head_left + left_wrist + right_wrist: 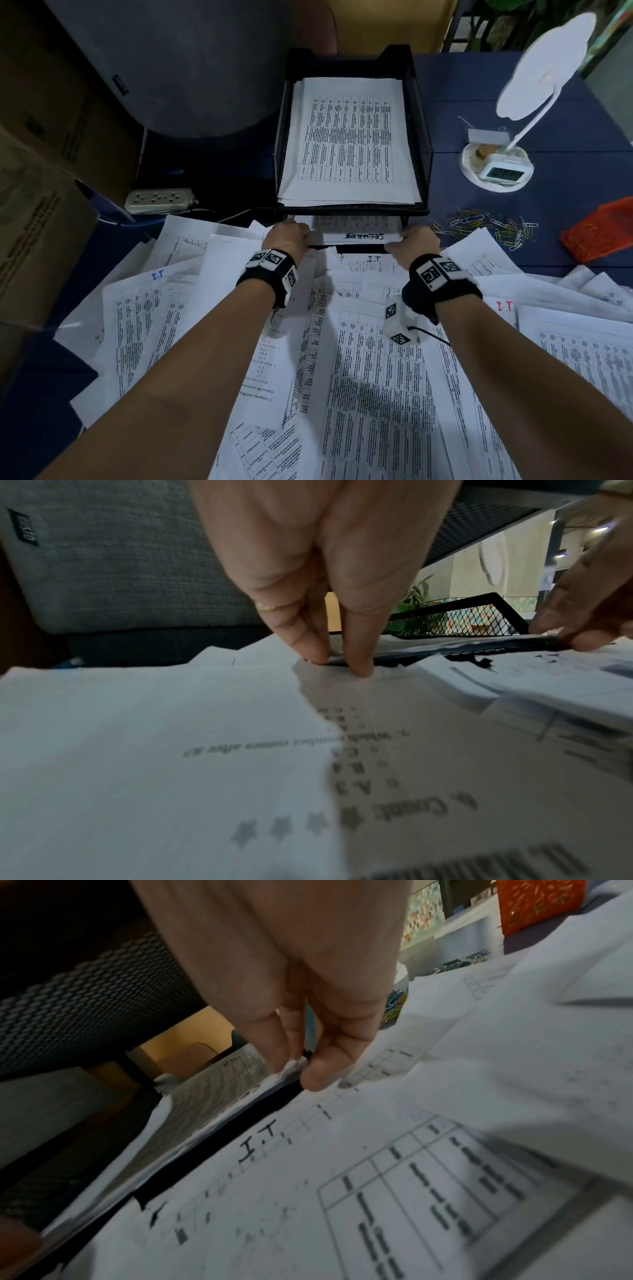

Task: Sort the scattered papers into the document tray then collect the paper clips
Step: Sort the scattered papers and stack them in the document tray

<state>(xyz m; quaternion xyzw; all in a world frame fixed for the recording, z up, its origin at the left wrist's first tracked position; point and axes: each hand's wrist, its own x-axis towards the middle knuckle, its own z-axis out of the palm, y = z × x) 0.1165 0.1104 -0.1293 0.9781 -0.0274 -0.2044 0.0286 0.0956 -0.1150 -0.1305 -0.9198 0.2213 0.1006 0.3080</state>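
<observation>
At the front lip of the black mesh two-tier document tray [419, 137], we hold a thin white sheaf of printed papers [356, 233] with a dark scrawl on its near edge. Our left hand [286, 236] pinches its left corner and our right hand [419, 241] pinches its right corner, fingertips [315, 1077] closed tight on the edge. The sheaf's long axis points away from us into the lower tier, already partly under the filled upper one, so we judge a straight forward push seats it. Loose white printed sheets [376, 377] cover the dark blue table [565, 212] beneath our arms; the coloured paper clips [486, 226] lie scattered nearer our right hand.
</observation>
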